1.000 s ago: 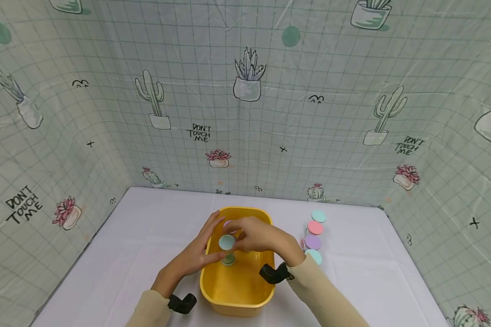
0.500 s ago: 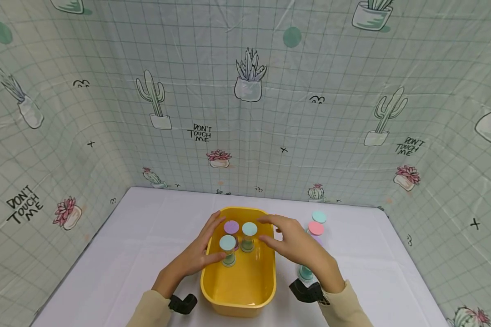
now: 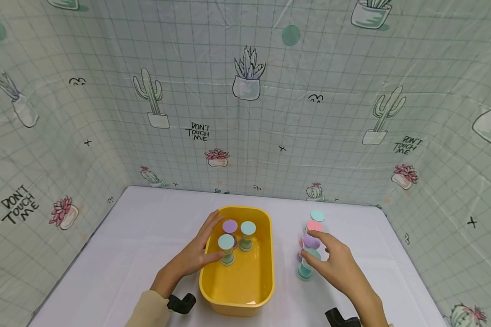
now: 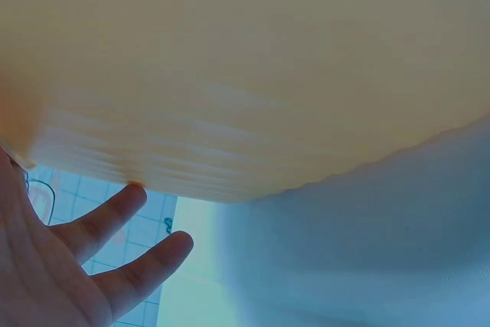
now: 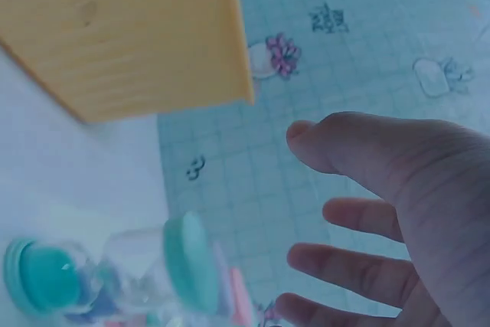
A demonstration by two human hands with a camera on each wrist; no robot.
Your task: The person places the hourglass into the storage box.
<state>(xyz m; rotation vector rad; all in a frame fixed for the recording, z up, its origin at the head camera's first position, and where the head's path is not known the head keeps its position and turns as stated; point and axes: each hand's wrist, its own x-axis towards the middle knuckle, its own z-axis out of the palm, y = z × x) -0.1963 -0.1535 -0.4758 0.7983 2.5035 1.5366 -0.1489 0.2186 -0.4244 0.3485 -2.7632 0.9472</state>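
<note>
A yellow tub [image 3: 245, 284] sits on the white table and holds three small sand timers: a purple-capped one [image 3: 230, 225], a teal-capped one [image 3: 248, 227] and a pale teal one [image 3: 226, 242]. My left hand [image 3: 193, 255] lies against the tub's left rim with straight fingers, thumb by the pale teal timer. The left wrist view shows those fingers [image 4: 115, 216] beside the tub wall [image 4: 245, 74]. My right hand [image 3: 332, 264] is spread open, reaching at the nearest teal timer [image 3: 306, 268] in a row to the right of the tub. In the right wrist view that timer [image 5: 184, 262] is ungripped.
The row on the right also has purple [image 3: 311, 240], pink [image 3: 314, 225] and teal [image 3: 318, 215] capped timers. Cactus-print sheeting walls the table [image 3: 139, 236] at the back and both sides. Black wrist mounts [image 3: 182, 302] show at the near edge.
My right hand has come out of the tub, leaving a teal-capped timer standing there, and swung right to the row of timers. The left hand has stayed on the rim.
</note>
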